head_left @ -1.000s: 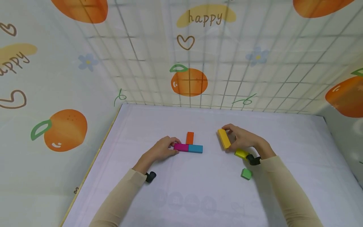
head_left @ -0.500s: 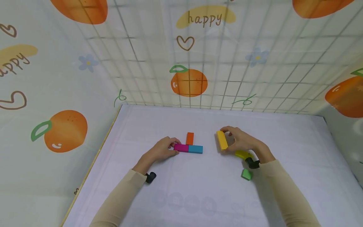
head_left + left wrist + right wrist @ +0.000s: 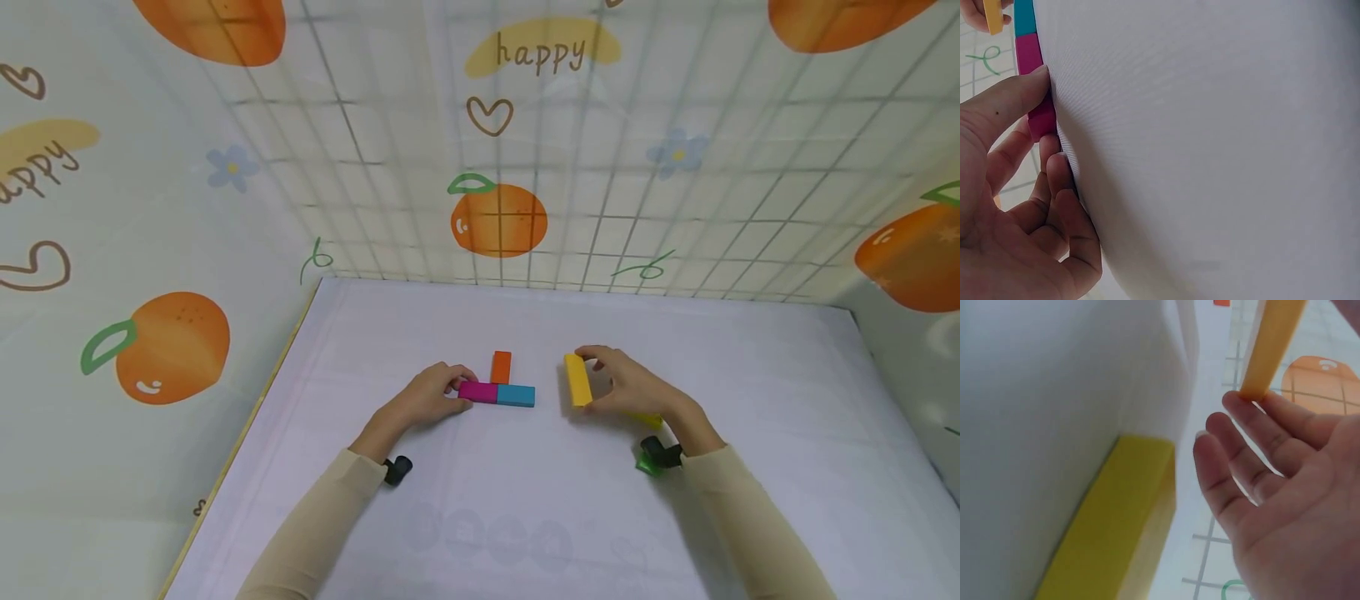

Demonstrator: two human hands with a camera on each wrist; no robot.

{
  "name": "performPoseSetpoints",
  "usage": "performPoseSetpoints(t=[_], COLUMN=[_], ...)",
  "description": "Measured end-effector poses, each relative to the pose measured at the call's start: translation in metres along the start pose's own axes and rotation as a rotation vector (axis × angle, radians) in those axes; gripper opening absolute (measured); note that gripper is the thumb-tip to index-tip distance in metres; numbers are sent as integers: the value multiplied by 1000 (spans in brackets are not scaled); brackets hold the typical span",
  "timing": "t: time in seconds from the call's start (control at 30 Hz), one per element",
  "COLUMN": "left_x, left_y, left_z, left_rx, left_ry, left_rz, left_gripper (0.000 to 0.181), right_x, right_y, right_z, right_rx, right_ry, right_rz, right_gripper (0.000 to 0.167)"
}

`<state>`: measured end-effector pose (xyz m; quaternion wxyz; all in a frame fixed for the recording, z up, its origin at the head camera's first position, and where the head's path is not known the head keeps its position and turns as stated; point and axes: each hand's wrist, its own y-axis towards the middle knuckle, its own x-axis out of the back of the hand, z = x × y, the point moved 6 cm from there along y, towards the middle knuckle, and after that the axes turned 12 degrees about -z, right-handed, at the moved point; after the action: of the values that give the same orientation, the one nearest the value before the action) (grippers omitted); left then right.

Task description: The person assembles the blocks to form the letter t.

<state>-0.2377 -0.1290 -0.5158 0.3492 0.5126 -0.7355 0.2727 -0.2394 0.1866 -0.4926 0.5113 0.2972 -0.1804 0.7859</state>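
Note:
The left hand (image 3: 429, 395) pinches the left end of a magenta block (image 3: 478, 392) lying on the table. A blue block (image 3: 516, 396) touches its right end, and an orange block (image 3: 501, 367) stands off behind the seam between them. To the right, the right hand (image 3: 636, 388) holds a long yellow-orange block (image 3: 577, 380) by its two ends. In the right wrist view, fingertips of the right hand (image 3: 1291, 456) touch one end of the yellow-orange block (image 3: 1272, 347). The left wrist view shows the left hand's thumb and fingers on the magenta block (image 3: 1030, 55).
A yellow block (image 3: 648, 419) lies partly hidden under the right hand, seen closer in the right wrist view (image 3: 1110, 519). Nearer the body, a green block (image 3: 648, 466) is partly covered by the right wrist's camera. A printed curtain borders the white table (image 3: 450, 475).
The right hand has moved left and slightly nearer the body with the yellow-orange block, which now stands less slanted. More of the yellow and green blocks is covered. The left hand stays put.

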Motion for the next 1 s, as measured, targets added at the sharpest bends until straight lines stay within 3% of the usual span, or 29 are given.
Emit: performPoseSetpoints(t=[0.5, 1.0], left_x=[-1, 0], left_y=[1, 0], left_z=[2, -1], left_rx=[-7, -14], left_ry=[-4, 0], left_rz=[-2, -15], left_gripper=[33, 33], right_x=[-16, -38], right_y=[-12, -21], right_z=[22, 45], right_rx=[78, 93], right_ry=[-21, -45], right_rz=[-37, -91], right_gripper=[94, 93])
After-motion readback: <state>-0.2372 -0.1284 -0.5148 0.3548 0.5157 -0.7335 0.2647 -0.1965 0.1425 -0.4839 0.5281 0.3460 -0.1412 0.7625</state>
